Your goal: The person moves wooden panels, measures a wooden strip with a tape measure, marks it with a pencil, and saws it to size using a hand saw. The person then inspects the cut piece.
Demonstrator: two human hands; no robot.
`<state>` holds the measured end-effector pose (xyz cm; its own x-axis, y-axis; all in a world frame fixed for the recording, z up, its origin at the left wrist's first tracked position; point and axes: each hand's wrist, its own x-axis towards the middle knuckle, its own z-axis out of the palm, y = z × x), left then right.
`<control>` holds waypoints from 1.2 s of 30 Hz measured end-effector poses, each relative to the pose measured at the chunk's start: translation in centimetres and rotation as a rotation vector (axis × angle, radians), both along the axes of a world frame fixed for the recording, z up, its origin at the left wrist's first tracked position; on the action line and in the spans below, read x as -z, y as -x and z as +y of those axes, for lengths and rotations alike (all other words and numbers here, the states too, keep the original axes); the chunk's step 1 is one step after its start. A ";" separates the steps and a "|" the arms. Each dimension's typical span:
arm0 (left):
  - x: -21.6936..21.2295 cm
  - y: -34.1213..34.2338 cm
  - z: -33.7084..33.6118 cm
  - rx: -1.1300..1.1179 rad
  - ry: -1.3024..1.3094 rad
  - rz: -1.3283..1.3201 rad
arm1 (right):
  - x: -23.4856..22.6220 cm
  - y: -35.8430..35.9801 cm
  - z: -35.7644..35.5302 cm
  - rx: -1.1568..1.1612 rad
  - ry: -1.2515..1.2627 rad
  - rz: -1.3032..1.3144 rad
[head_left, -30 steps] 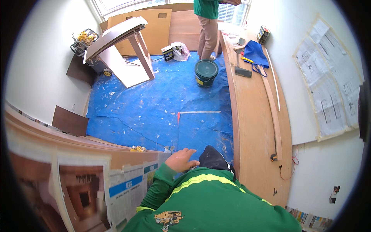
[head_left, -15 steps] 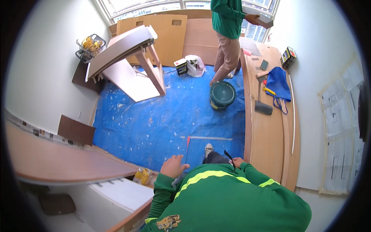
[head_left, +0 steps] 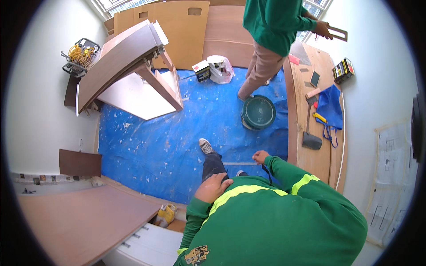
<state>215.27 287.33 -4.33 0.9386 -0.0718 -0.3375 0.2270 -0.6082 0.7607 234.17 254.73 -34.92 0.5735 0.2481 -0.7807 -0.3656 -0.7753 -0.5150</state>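
**Left grip (head_left: 213, 188) low at the waist, right grip (head_left: 260, 156) out in front**

On the left, fingers nearly straight and loosely together, around nothing; over the top of dark trousers (head_left: 213, 166), at the front edge of the green shirt (head_left: 284, 217). Touching or just above, cannot tell. On the right, fingers partly curled. Just below, a black strap (head_left: 266, 172); held or only hanging, cannot tell.

Underfoot, a blue sheet (head_left: 155, 146) with pale specks, and on it a laced shoe (head_left: 205, 146). Farther out, near the table (head_left: 306, 166), a dark green lidded bucket (head_left: 259, 112). Right behind it, a co-worker in a green top (head_left: 275, 22) and light trousers, with a flat slotted tool (head_left: 338, 33) in hand.

Along the table, a black-headed mallet (head_left: 312, 141), a yellow-handled tool (head_left: 319, 117), blue cloth with straps (head_left: 329, 106) and, near the wall, a black and yellow tin (head_left: 343, 71).

Across the sheet, a white plastic bag (head_left: 223, 73) beside a box (head_left: 201, 71); to their left, a tilted wooden frame with pale panels (head_left: 124, 66). At lower left, a yellow bag (head_left: 166, 215) beside a broad brown board (head_left: 88, 217).
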 end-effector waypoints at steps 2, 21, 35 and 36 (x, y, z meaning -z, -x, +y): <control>0.5 -4.3 4.5 0.020 -0.087 -0.055 | 0.8 -1.7 1.8 -0.077 0.008 -0.005; -13.3 -41.6 36.4 -0.235 -0.086 -0.403 | -7.5 -29.7 18.1 0.155 -0.005 0.050; -4.2 -56.2 44.0 -0.711 -0.495 -0.262 | -1.3 -61.1 36.6 -0.103 -0.022 -0.115; -4.4 -56.7 44.5 -0.726 -0.498 -0.216 | -2.4 -63.3 38.2 -0.061 -0.050 -0.082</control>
<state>271.97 331.82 0.11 0.7426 0.6695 0.0175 0.5659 -0.6413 0.5181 297.47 292.93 -32.53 0.6177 0.3220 -0.7174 -0.2736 -0.7673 -0.5800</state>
